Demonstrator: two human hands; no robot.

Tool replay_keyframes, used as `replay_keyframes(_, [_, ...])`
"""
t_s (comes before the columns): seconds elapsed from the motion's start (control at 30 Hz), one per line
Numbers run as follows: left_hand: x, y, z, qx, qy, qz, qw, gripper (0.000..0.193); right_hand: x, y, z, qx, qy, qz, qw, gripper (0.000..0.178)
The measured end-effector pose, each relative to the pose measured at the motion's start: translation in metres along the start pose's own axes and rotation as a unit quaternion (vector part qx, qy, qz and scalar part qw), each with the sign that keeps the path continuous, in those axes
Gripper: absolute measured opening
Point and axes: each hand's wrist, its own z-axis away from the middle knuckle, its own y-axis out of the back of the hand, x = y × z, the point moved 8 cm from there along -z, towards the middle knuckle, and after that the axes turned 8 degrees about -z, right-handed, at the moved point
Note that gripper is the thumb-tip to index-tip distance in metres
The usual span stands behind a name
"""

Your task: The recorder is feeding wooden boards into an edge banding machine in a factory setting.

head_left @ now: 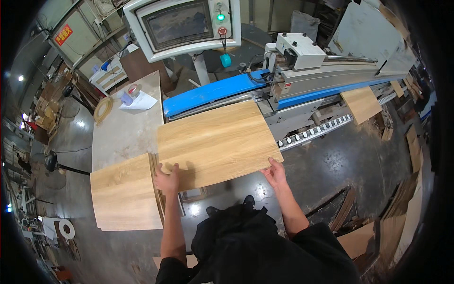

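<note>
A wide light-brown wood-grain board [217, 144] lies flat in front of me, its far edge against the blue-topped infeed of a long machine [215, 93]. My left hand [167, 179] grips its near left corner, thumb on top. With my right hand [275, 173] I hold the near right corner, thumb on the upper face and fingers beneath. To the left, a stack of similar boards [125, 194] sits on the grey table [125, 135], right beside my left hand. The undersides of both grips are hidden.
A control screen [178, 23] with a green light and red button stands behind the machine. A roller rail [317, 131] runs right, where another board [362, 104] sticks out. Tape rolls [103, 110] and paper [139, 101] lie on the table. Offcuts [345, 208] lie on the floor at right.
</note>
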Motion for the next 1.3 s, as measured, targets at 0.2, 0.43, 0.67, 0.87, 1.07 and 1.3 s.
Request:
replay_keyframes(0.2, [0.013,-0.051,0.014,-0.034,0.046,0.004,0.998,0.081,-0.031,0.022,-0.018,0.003,-0.002,0.032,0.999,0.045])
replay_keyframes(0.43, [-0.004,-0.08,0.009,-0.102,0.055,0.096,0.989,0.079,-0.01,0.04,-0.029,0.048,-0.03,-0.038,0.998,0.048])
replay_keyframes(0.67, [0.004,-0.094,-0.015,-0.14,-0.002,0.099,0.985,0.08,-0.004,0.068,-0.024,0.222,-0.006,0.073,0.972,0.039])
replay_keyframes(0.87, [0.022,-0.101,-0.051,-0.132,-0.105,0.2,0.965,0.082,0.005,0.054,-0.036,0.241,0.105,0.045,0.964,0.043])
replay_keyframes(1.07, [0.036,-0.108,-0.067,-0.129,-0.089,0.263,0.952,0.077,-0.001,0.05,-0.047,0.254,0.281,-0.004,0.925,0.054])
replay_keyframes(1.3, [0.061,-0.144,-0.053,-0.201,-0.053,0.34,0.917,0.073,-0.042,0.054,-0.051,0.266,0.32,-0.012,0.909,0.05])
